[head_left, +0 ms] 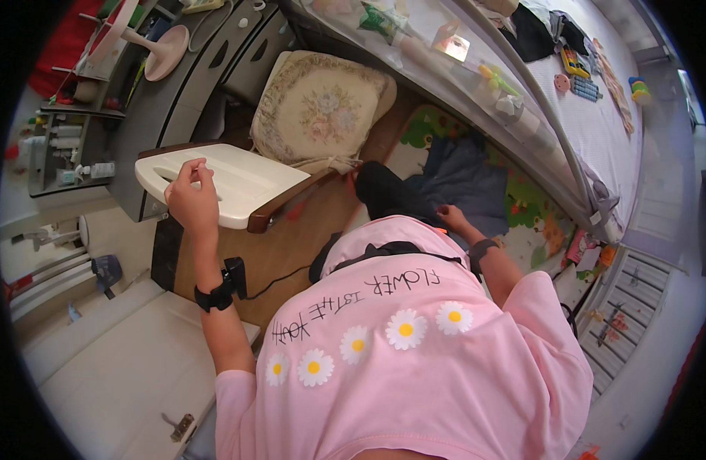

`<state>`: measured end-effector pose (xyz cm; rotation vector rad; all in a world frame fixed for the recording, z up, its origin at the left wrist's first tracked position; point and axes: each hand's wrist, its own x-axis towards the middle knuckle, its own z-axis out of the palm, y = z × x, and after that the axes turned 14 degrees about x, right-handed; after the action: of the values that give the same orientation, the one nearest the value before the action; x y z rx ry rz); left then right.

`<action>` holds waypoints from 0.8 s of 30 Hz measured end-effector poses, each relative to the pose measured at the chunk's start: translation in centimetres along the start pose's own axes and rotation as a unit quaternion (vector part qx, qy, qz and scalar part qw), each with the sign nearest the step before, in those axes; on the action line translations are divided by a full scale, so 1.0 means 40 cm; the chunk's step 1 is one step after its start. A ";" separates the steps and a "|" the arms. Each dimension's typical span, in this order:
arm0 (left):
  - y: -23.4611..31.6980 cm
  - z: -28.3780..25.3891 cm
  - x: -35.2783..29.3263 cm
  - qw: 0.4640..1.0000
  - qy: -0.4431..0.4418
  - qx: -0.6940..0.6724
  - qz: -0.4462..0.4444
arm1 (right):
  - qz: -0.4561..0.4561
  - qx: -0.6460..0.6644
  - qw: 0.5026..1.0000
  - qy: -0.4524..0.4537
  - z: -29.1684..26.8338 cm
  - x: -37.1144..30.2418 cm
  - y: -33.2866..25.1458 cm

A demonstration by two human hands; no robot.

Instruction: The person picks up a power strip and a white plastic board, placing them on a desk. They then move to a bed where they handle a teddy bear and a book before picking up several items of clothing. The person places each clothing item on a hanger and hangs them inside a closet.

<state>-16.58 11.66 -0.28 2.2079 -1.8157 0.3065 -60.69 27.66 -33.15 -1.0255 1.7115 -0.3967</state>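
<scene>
My left hand [192, 198] is raised over the slotted end of a cream plastic panel [249, 184] with brown side rails. Its fingers are curled in, thumb close to the index finger; a tiny pale spot shows at the tips, too small to name. Low beside my leg, my right hand [454, 218] has its fingers bent, and what they may hold is hidden. A dark blue cloth [472, 184] lies on the floor just beyond it. Each wrist wears a black band, and a cable runs from a small black device [235, 277] at the left one.
A chair with a floral cushion [322, 111] stands ahead, near a grey drawer cabinet [188, 92]. To the right is a bed [598, 146] with a curved rail and netting. A patterned play mat [529, 211] covers floor there. A white door [131, 368] is at lower left.
</scene>
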 end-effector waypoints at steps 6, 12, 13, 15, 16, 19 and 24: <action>-0.005 0.009 0.001 1.000 0.004 -0.016 0.007 | 0.001 -0.029 0.999 -0.020 0.013 0.016 0.023; -0.007 0.010 0.003 1.000 0.006 -0.021 0.014 | 0.028 0.008 1.000 -0.002 0.023 0.012 -0.038; -0.007 0.010 0.002 1.000 0.008 -0.017 0.014 | 0.028 0.011 1.000 -0.001 0.025 0.010 -0.040; -0.008 0.010 0.000 1.000 0.010 -0.013 0.014 | 0.028 0.015 1.000 0.000 0.034 0.009 -0.035; -0.008 0.009 0.001 1.000 0.009 -0.017 0.014 | 0.020 0.011 1.000 0.002 0.037 0.012 -0.029; -0.007 0.006 0.001 1.000 0.011 -0.026 0.013 | 0.018 0.005 1.000 0.009 0.048 0.014 -0.017; -0.003 0.003 0.000 0.999 0.009 -0.029 0.012 | 0.016 0.000 1.000 0.019 0.051 0.030 -0.013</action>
<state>-16.45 11.65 -0.40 2.1385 -1.8191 0.2739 -58.75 26.85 -34.29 -0.9943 1.7596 -0.3981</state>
